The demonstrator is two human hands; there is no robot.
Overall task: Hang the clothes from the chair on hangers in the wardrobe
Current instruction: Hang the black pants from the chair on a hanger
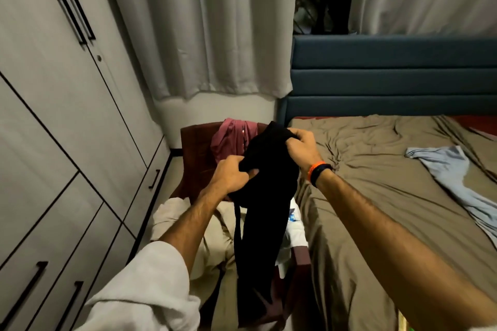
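flanking a rumpled brown bed (376, 183), closed grey wardrobe (53, 115), pale curtains (201, 35)

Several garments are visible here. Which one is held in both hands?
The black garment: the left hand and right hand grip its top. The pink garment hangs on the chair back, and the light blue garment lies on the bed.
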